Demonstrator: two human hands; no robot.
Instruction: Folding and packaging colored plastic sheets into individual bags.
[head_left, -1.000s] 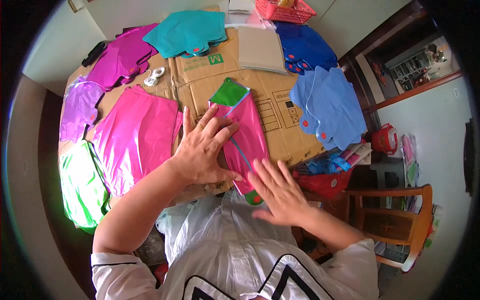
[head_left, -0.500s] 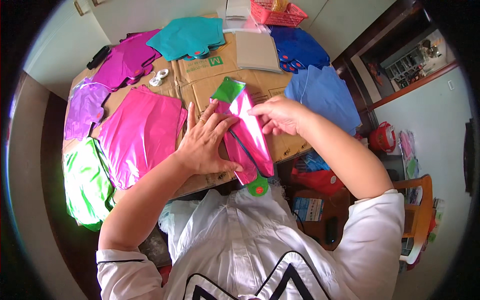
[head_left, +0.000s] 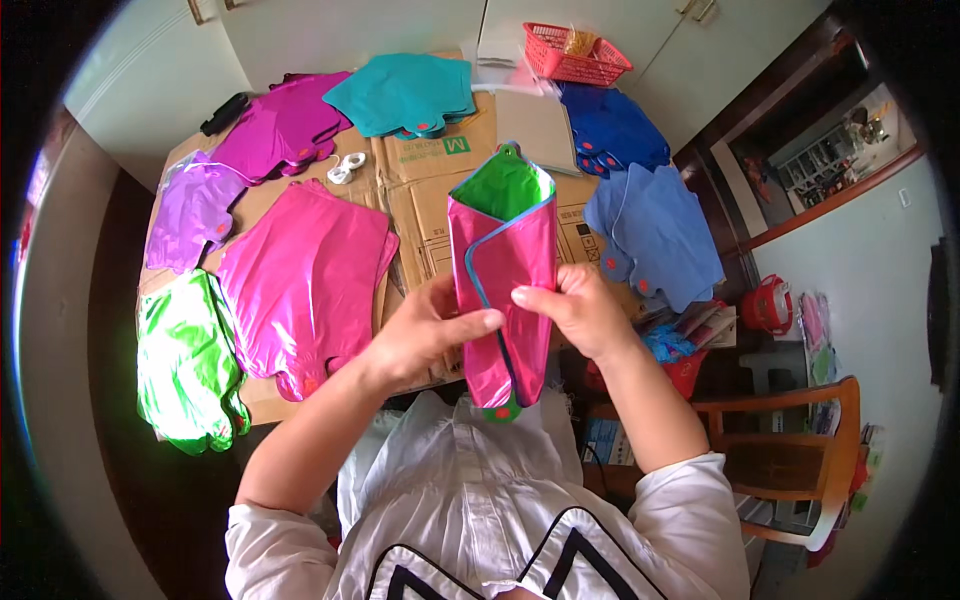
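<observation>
- A folded bundle of shiny foil sheets (head_left: 505, 290) — magenta outside, green within, with a blue edge between — is held upright above the near edge of the counter (head_left: 440, 215), lifted off the flattened brown cardboard (head_left: 440, 170) so that both sides can be reached.
- The left hand (head_left: 425, 330) is closed on the bundle's left side, its thumb laid across the front to keep the layers pressed together.
- The right hand (head_left: 580, 315) is gripped on the right edge, fingers curled behind, so that the fold is kept from springing open.
- The green lining shows at the top, where the magenta flaps part.
- Other foil pieces are laid out by colour, seemingly sorted: a magenta pile (head_left: 305, 280), a green pile (head_left: 185, 370), a purple pile (head_left: 195, 205), a teal pile (head_left: 405, 95) and blue piles (head_left: 655, 235).
- A red plastic basket (head_left: 578, 55) is set at the far edge — well apart from the hands.
</observation>
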